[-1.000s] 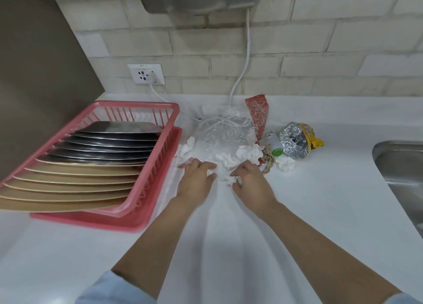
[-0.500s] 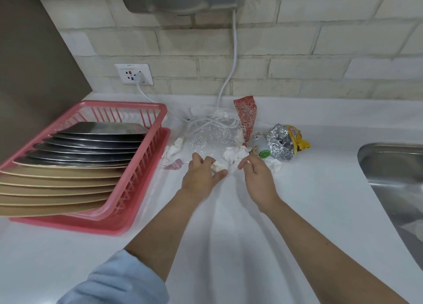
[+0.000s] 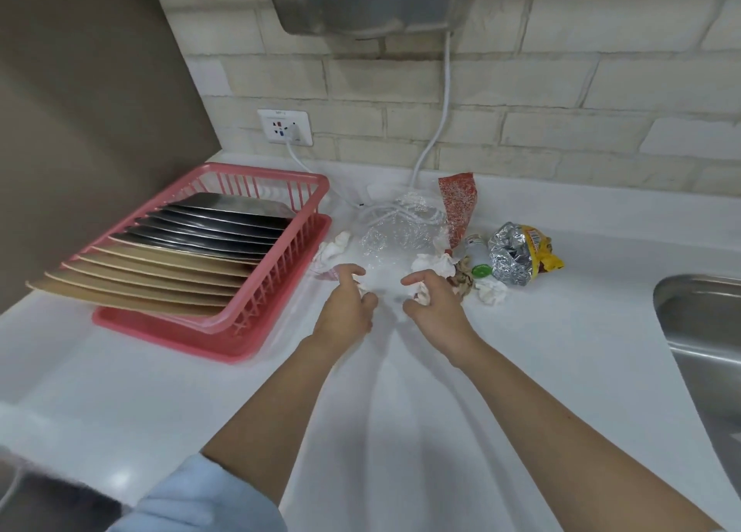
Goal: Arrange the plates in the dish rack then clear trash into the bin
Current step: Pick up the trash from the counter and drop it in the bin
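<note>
1. Left hand (image 3: 347, 305) over the white counter (image 3: 561, 371), fingers curled round a small wad of white tissue; only a scrap of it shows past the fingers.
2. Right hand (image 3: 435, 309) just beside the left, not touching it. Fingers curled round a second tissue wad (image 3: 422, 294), which shows between thumb and fingers.
3. Plates (image 3: 192, 251) stand on edge in the pink rack (image 3: 280, 291), left of the hands: dark metal ones toward the wall, tan ones nearer the camera. Rack sits on a pink tray (image 3: 168, 331).
4. Trash lies in a loose heap beyond the hands, near the wall. Clear plastic bag (image 3: 401, 235) in the middle, crumpled.
5. Red wrapper (image 3: 457, 203) stands tilted at the bag's right edge.
6. More tissue: one wad (image 3: 333, 247) between bag and rack, one (image 3: 435, 263) just beyond the right hand, one (image 3: 491, 290) further right.
7. Small bottle (image 3: 477, 251) with green cap lies beside a crumpled foil bag (image 3: 517, 255), silver inside, yellow outside.
8. Steel sink (image 3: 701, 331) at the right edge, well apart from the heap.
9. Wall socket (image 3: 285, 127) above the rack; a white cord (image 3: 439, 122) runs down the brick wall to the counter.
10. No bin in view.
</note>
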`<act>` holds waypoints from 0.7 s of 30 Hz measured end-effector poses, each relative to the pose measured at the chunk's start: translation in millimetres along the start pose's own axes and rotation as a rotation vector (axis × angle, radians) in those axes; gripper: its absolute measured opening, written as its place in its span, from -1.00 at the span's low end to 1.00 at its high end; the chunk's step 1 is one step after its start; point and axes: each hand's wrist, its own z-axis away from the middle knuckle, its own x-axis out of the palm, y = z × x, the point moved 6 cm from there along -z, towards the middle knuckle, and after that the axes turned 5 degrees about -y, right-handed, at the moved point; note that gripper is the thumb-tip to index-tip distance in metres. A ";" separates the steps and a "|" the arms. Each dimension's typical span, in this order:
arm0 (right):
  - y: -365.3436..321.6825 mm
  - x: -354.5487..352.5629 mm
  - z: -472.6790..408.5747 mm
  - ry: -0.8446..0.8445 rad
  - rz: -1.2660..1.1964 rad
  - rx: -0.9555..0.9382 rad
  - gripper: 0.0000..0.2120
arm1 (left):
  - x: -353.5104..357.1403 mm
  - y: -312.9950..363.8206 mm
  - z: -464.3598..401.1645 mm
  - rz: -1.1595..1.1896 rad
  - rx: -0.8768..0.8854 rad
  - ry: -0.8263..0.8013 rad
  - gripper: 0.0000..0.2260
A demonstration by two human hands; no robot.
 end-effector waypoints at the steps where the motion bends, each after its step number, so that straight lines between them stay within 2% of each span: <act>1: -3.4 5.5 4.2 -0.042 -0.002 -0.003 -0.67 | -2.3 -0.3 7.9 -0.009 0.012 0.000 -0.69; 5: -18.6 27.9 19.4 -0.172 0.024 -0.033 -0.62 | -19.7 -7.9 45.3 -0.003 0.003 0.110 -0.73; 10: -35.2 70.3 41.0 -0.327 0.032 -0.072 -0.67 | -51.4 -27.0 104.9 0.217 -0.019 0.354 -0.96; 12: -41.6 93.9 51.9 -0.389 0.041 -0.073 -0.68 | -68.6 -38.2 130.8 0.240 -0.027 0.440 -0.86; 16: -55.4 140.5 71.1 -0.526 0.046 -0.090 -0.75 | -106.0 -60.9 177.0 0.114 -0.089 0.641 -0.70; 21: -83.6 213.8 94.8 -0.686 0.042 -0.155 -0.82 | -162.2 -104.8 236.6 0.228 -0.209 0.886 -0.73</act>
